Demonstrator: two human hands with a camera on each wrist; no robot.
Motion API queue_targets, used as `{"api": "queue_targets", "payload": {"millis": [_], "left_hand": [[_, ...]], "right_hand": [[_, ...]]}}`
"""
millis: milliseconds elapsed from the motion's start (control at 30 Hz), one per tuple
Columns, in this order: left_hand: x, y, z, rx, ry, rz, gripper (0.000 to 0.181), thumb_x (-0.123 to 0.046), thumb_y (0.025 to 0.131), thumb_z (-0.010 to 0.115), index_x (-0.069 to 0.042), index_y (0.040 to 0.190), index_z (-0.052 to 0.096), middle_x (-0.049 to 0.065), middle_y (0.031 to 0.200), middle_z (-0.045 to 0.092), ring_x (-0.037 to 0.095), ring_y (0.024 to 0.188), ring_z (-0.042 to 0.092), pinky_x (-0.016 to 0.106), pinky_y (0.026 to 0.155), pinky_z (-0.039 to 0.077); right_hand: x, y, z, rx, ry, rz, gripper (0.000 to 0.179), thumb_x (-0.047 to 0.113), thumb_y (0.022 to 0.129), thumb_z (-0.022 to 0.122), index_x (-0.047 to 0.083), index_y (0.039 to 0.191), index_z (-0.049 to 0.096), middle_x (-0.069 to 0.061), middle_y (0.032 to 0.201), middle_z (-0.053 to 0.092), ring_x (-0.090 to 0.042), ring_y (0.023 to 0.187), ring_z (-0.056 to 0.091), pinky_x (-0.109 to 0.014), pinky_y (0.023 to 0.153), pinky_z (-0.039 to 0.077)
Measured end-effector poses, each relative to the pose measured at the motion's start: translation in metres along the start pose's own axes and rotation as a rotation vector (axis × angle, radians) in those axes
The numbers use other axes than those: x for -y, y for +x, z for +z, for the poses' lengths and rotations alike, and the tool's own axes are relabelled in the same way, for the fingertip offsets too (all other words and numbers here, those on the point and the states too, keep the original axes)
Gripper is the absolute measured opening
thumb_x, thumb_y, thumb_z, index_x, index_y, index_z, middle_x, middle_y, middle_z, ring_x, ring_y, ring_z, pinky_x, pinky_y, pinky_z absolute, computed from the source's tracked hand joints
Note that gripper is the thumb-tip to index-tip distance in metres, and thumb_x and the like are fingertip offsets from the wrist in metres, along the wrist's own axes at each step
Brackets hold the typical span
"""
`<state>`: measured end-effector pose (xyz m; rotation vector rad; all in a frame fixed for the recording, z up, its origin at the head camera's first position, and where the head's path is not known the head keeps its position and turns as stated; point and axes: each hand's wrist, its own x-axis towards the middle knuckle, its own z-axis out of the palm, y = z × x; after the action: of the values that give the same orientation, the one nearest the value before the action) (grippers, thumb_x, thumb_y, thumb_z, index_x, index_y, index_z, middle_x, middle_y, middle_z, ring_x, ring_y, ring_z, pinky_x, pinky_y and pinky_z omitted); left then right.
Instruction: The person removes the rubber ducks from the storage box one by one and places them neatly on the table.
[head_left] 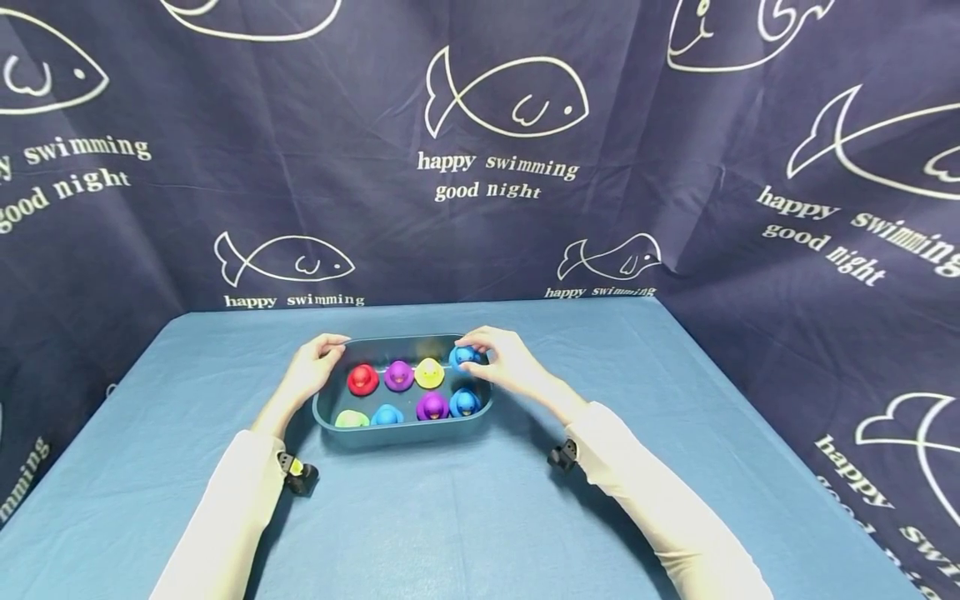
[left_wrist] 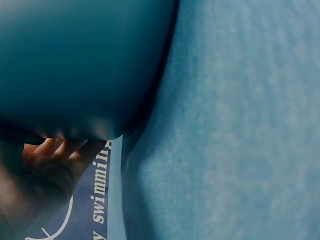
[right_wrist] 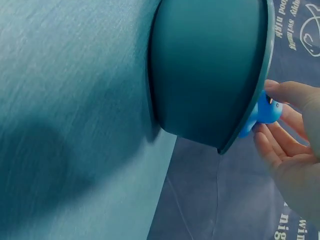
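A dark teal oval-cornered bin (head_left: 401,433) stands on the table with several small rubber ducks inside. My left hand (head_left: 315,364) grips its far left rim; in the left wrist view those fingers (left_wrist: 62,150) meet the bin's edge. At the far right corner, my right hand (head_left: 508,360) pinches a blue rubber duck (head_left: 462,357) at rim height, thumb on one side and fingers on the other. The back row also has a red duck (head_left: 363,380), a purple duck (head_left: 399,376) and a yellow duck (head_left: 430,373). Along the front are green, blue and purple ducks, and another blue duck (head_left: 465,402).
A blue cloth covers the table (head_left: 450,517). Behind and on both sides hangs a navy curtain (head_left: 360,167) printed with white fish and lettering. Each wrist wears a small black camera (head_left: 300,476).
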<state>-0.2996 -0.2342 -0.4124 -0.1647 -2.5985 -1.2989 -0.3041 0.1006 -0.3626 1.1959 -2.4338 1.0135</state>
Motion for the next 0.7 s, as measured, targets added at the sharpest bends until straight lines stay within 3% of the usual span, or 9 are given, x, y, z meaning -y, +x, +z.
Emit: {"api": "queue_targets", "payload": {"millis": [333,700], "left_hand": [[0.002,-0.001,0.001,-0.002,-0.005,-0.013,0.028,-0.010,0.096,0.048,0.003,0.119,0.058,0.025,0.109,0.065,0.029,0.099,0.057,0.032,0.080,0.041],[0.001,0.000,0.001,-0.004,0.002,-0.003,0.027,-0.011,0.095,0.050,0.003,0.117,0.059,0.024,0.109,0.065,0.027,0.098,0.058,0.030,0.079,0.042]], "right_hand": [[-0.006,-0.010,-0.013,-0.042,0.079,0.137,0.036,0.014,0.077,0.076,0.005,0.111,0.067,-0.008,0.108,0.068,-0.021,0.092,0.063,-0.039,0.086,0.050],[-0.019,-0.015,-0.022,-0.087,0.103,0.070,0.036,0.009,0.075,0.078,0.001,0.108,0.068,-0.010,0.107,0.065,-0.022,0.093,0.064,-0.031,0.085,0.050]]}}
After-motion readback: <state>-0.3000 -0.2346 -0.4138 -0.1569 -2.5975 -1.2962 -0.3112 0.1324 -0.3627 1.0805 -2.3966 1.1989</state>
